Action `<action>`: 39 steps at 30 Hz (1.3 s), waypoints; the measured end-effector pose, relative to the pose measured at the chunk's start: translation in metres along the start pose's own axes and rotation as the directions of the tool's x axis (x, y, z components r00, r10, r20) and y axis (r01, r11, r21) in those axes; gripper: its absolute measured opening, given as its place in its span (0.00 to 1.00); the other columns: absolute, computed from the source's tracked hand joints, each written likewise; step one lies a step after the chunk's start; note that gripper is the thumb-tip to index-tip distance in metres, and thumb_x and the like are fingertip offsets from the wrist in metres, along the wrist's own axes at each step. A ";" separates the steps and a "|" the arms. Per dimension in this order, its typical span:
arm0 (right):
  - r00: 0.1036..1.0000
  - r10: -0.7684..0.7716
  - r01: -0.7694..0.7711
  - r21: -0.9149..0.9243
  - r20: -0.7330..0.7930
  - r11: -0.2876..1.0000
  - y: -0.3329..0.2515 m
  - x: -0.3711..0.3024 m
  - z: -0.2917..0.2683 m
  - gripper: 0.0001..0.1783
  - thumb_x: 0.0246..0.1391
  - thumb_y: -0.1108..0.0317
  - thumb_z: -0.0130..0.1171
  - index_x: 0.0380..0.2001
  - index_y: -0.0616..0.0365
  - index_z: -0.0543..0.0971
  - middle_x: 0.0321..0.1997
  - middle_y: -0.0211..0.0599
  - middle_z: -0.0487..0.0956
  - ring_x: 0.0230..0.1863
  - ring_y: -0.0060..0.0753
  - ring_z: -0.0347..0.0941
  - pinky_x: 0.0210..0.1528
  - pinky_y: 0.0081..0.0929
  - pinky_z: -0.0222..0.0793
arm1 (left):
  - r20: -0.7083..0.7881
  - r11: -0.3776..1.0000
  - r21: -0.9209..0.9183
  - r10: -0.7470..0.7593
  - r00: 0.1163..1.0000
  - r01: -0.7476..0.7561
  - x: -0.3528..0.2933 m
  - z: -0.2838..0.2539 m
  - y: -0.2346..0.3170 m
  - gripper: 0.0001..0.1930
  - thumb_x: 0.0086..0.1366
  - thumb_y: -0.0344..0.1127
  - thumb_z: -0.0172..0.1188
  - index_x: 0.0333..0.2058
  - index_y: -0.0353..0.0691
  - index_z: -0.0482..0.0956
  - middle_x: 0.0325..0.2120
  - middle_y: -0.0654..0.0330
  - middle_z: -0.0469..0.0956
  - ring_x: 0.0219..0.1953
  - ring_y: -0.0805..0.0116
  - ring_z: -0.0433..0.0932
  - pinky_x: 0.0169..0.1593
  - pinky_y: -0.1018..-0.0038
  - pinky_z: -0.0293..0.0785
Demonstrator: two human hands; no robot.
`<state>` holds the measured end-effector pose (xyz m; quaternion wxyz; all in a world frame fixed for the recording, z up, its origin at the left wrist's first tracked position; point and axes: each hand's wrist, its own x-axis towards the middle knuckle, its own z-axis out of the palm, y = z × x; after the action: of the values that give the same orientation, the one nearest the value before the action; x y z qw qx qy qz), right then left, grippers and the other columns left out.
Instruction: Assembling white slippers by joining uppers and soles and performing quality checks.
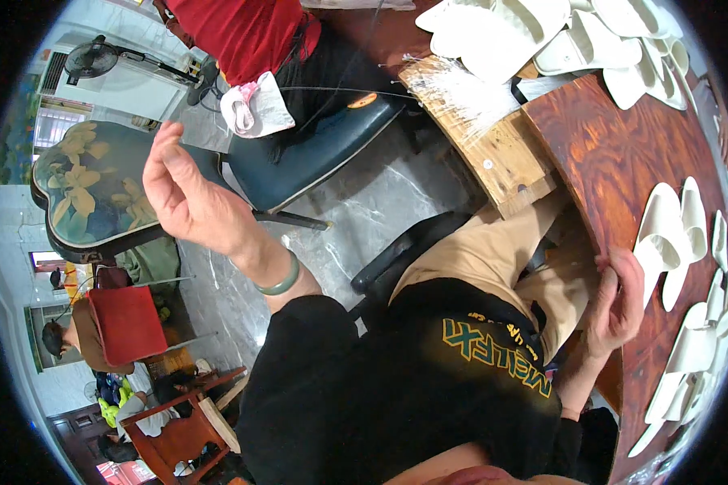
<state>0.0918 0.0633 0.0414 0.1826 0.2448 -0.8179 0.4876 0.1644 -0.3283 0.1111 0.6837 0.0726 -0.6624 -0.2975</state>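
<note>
My left hand (178, 186), a green bangle on its wrist, is raised out to the left in front of a flower-patterned chair back (89, 186). Its fingers are stretched out, and nothing shows in them. On the right, my right hand (616, 303) is at the edge of the reddish-brown wooden table (590, 153). Its fingers are loosely bent, a gap shows by the thumb, and I see nothing held. Just beyond it lies a pair of white slippers (662, 234). More white slippers (687, 347) lie along the table nearer to me.
White slippers (501, 36) are heaped at the table's far end. Thin white strands (469, 93) spread over a pale wooden box (493, 153). A person in a red top (234, 36) is close ahead, beside a dark chair seat (315, 153) with a white-and-pink cloth (255, 109). A red chair (127, 323) stands left.
</note>
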 end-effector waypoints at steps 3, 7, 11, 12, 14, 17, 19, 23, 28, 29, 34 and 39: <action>0.995 -0.074 0.074 -0.007 0.074 0.997 0.006 0.003 0.009 0.10 0.50 0.86 0.51 0.37 0.67 0.75 0.40 0.47 0.76 0.38 0.34 0.74 0.42 0.26 0.70 | 0.105 0.992 0.077 -0.108 0.989 0.101 -0.006 0.005 -0.004 0.07 0.65 0.30 0.53 0.36 0.31 0.76 0.35 0.57 0.78 0.39 0.72 0.74 0.48 0.76 0.67; 0.995 0.005 -0.008 0.034 0.097 0.999 0.017 -0.001 0.014 0.08 0.53 0.83 0.52 0.37 0.67 0.75 0.41 0.44 0.75 0.37 0.31 0.74 0.39 0.24 0.71 | 0.312 0.920 0.083 -0.389 0.867 0.382 -0.040 0.017 -0.064 0.10 0.66 0.35 0.53 0.37 0.34 0.77 0.33 0.59 0.79 0.36 0.75 0.75 0.44 0.79 0.68; 0.989 0.091 -0.098 0.054 0.115 0.994 0.033 -0.016 0.011 0.09 0.55 0.81 0.52 0.39 0.66 0.76 0.42 0.44 0.75 0.37 0.30 0.74 0.40 0.24 0.71 | 0.379 0.739 0.017 -0.628 0.680 0.673 -0.080 0.022 -0.119 0.15 0.68 0.40 0.47 0.39 0.35 0.77 0.35 0.61 0.80 0.38 0.76 0.76 0.40 0.78 0.67; 0.987 0.117 -0.124 0.050 0.113 0.991 0.036 -0.019 0.010 0.09 0.55 0.80 0.51 0.40 0.66 0.76 0.43 0.43 0.75 0.37 0.30 0.74 0.40 0.24 0.71 | 0.493 0.702 0.079 -0.644 0.584 0.708 -0.087 0.023 -0.124 0.17 0.69 0.42 0.46 0.41 0.35 0.77 0.36 0.60 0.80 0.40 0.74 0.76 0.43 0.76 0.67; 0.979 0.160 -0.170 0.067 0.127 0.983 0.037 -0.020 0.015 0.09 0.55 0.80 0.51 0.40 0.66 0.76 0.43 0.43 0.75 0.37 0.29 0.74 0.41 0.24 0.71 | 0.727 0.678 0.124 -0.559 0.398 0.725 -0.108 0.026 -0.139 0.21 0.70 0.45 0.43 0.44 0.34 0.76 0.39 0.57 0.79 0.44 0.70 0.75 0.50 0.73 0.66; 0.966 0.185 -0.196 0.047 0.182 0.979 0.040 -0.020 0.022 0.09 0.55 0.80 0.51 0.40 0.66 0.76 0.43 0.42 0.75 0.37 0.27 0.73 0.41 0.23 0.71 | 0.864 0.641 0.228 -0.480 0.151 0.733 -0.147 0.051 -0.142 0.26 0.70 0.49 0.38 0.48 0.31 0.74 0.46 0.53 0.75 0.52 0.65 0.71 0.60 0.71 0.59; 0.957 0.175 -0.186 0.024 0.233 0.982 0.033 -0.016 0.028 0.08 0.55 0.80 0.52 0.38 0.65 0.76 0.43 0.41 0.75 0.38 0.29 0.73 0.41 0.23 0.71 | 0.889 0.590 0.267 -0.455 0.041 0.762 -0.160 0.063 -0.132 0.27 0.70 0.51 0.37 0.52 0.31 0.70 0.50 0.53 0.73 0.55 0.65 0.68 0.61 0.71 0.57; 0.956 0.128 -0.126 -0.027 0.264 0.992 0.030 -0.014 0.038 0.07 0.53 0.81 0.54 0.36 0.65 0.77 0.40 0.42 0.76 0.39 0.30 0.74 0.42 0.24 0.70 | 0.954 0.583 0.172 -0.300 0.014 0.794 -0.177 0.080 -0.117 0.29 0.69 0.52 0.41 0.57 0.32 0.63 0.53 0.54 0.70 0.57 0.67 0.64 0.62 0.73 0.52; 0.936 0.152 -0.164 0.010 0.317 0.986 0.041 -0.025 0.049 0.08 0.51 0.81 0.55 0.36 0.65 0.77 0.40 0.44 0.77 0.41 0.35 0.74 0.43 0.25 0.69 | 0.963 0.532 0.187 -0.264 -0.048 0.826 -0.181 0.081 -0.105 0.22 0.68 0.46 0.46 0.52 0.34 0.69 0.44 0.58 0.76 0.52 0.71 0.68 0.58 0.75 0.58; 0.924 0.183 -0.202 0.022 0.336 0.979 0.042 -0.027 0.050 0.07 0.51 0.81 0.56 0.35 0.65 0.77 0.40 0.45 0.77 0.42 0.36 0.74 0.43 0.26 0.69 | 0.966 0.541 0.209 -0.245 -0.085 0.814 -0.183 0.080 -0.105 0.20 0.68 0.44 0.47 0.51 0.35 0.71 0.41 0.60 0.77 0.49 0.72 0.70 0.57 0.75 0.59; 0.910 0.185 -0.207 0.021 0.372 0.978 0.044 -0.029 0.053 0.08 0.51 0.79 0.55 0.36 0.65 0.77 0.40 0.44 0.77 0.42 0.37 0.75 0.44 0.25 0.69 | 0.946 0.317 0.256 -0.275 -0.170 0.913 -0.158 0.068 -0.078 0.16 0.69 0.42 0.46 0.43 0.34 0.73 0.16 0.74 0.55 0.16 0.85 0.50 0.19 0.85 0.46; 0.912 0.144 -0.168 0.030 0.384 0.985 0.039 -0.023 0.055 0.08 0.50 0.79 0.56 0.36 0.64 0.77 0.38 0.45 0.77 0.41 0.41 0.75 0.43 0.26 0.70 | 0.988 -0.014 0.065 -0.141 -0.067 0.998 -0.099 0.041 -0.049 0.16 0.69 0.39 0.45 0.36 0.28 0.73 0.11 0.73 0.56 0.13 0.83 0.52 0.18 0.84 0.48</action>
<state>0.0850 0.0353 -0.0242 -0.0269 0.2742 -0.8392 0.4690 0.1161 -0.3063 0.0067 -0.0957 -0.0451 -0.4940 -0.8630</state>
